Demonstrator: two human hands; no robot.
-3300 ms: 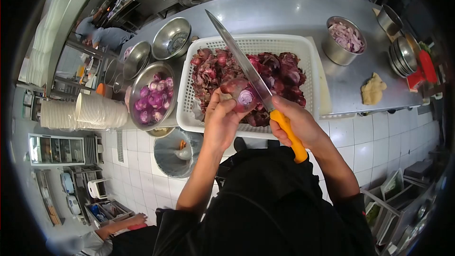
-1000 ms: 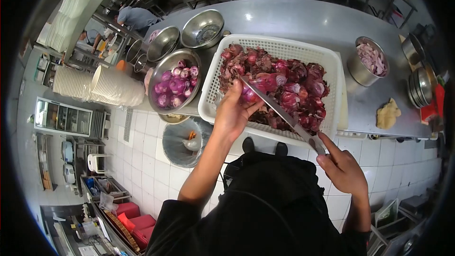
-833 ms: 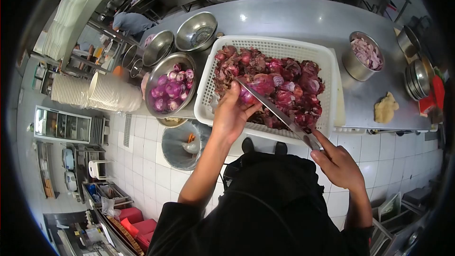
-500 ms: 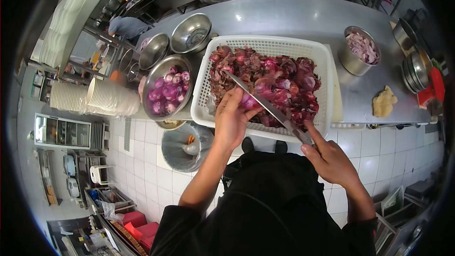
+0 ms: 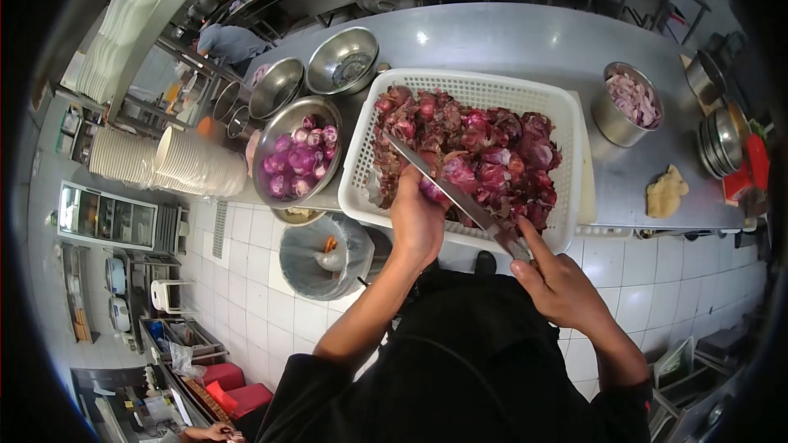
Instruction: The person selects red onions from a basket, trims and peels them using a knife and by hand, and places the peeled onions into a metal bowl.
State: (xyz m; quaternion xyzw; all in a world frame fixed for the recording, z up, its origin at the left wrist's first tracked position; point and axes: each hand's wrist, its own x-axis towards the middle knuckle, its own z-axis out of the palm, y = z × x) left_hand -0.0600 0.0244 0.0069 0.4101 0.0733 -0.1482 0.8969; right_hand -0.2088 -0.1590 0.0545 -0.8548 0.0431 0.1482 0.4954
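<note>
My right hand [image 5: 558, 283] grips a large knife [image 5: 460, 201], its handle hidden in the palm and its blade pointing up and left. Under the blade, my left hand [image 5: 417, 217] is closed round a red onion [image 5: 435, 187], which the fingers and blade partly cover. Both hands are at the near side of a white perforated basket [image 5: 355, 184] full of red onions and loose skins [image 5: 492, 143]. Left of the basket, a steel bowl [image 5: 267, 148] holds peeled purple onions [image 5: 302, 156].
Two steel bowls [image 5: 343, 61] [image 5: 277, 89] stand behind the onion bowl. A pot [image 5: 616, 125] of cut onion and a yellowish cloth [image 5: 666, 193] lie to the right. A lined bin [image 5: 316, 267] stands below. Another person's hand [image 5: 220, 431] shows at lower left.
Since the earliest frame, the knife has swung down leftwards and my right hand has moved lower right. More recently, my left hand has turned more upright round the onion. A co-worker's hand has appeared at lower left.
</note>
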